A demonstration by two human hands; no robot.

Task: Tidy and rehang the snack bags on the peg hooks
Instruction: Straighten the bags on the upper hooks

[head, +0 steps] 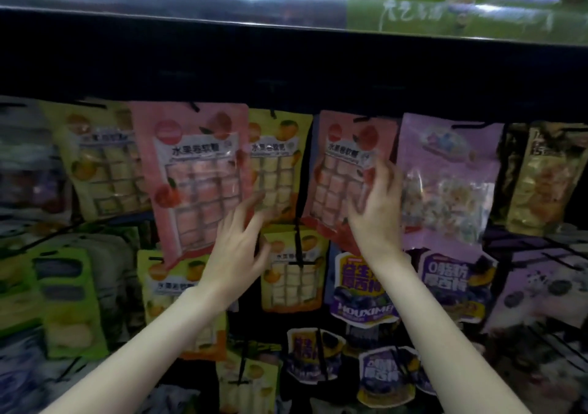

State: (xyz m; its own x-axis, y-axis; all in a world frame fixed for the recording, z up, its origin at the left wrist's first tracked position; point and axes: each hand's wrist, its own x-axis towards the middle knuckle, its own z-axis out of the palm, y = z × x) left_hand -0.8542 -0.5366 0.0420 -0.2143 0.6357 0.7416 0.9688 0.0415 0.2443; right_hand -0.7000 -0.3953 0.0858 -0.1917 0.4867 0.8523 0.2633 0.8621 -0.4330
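- Left hand (237,248): reaching up with fingers spread and loosely bent, fingertips blurring at the lower right corner of the large pink bag (197,175); holding nothing that can be made out, and contact with the bag cannot be told.
- Right hand (375,203): fingers curling round the right edge of the smaller pink bag (345,171), gripping it at about mid-height.
- Large pink bag: hanging in the top row, tilting slightly, its lower edge overlapping a yellow bag (165,283) in the row beneath.
- Smaller pink bag: hanging in the top row just right of centre, tilting, between a yellow-green bag (276,162) and a lilac bag (445,178).
- Yellow-green bag: sitting partly behind the large pink bag, top row.
- Another yellow bag (95,165): hanging at the left of the top row, blurring.
- Lilac bag: hanging just right of the right hand, clear window showing mixed pieces.
- Gold bag (541,175): hanging at the far right of the top row.
- Yellow bag with a black peg (297,245) running down in front: hanging in the second row between the 2 forearms.
- Purple bags (458,286): filling the lower right rows, several overlapping.
- Green bags (63,302): hanging at the lower left.
- Dark shelf edge (286,63): running across above the top row.
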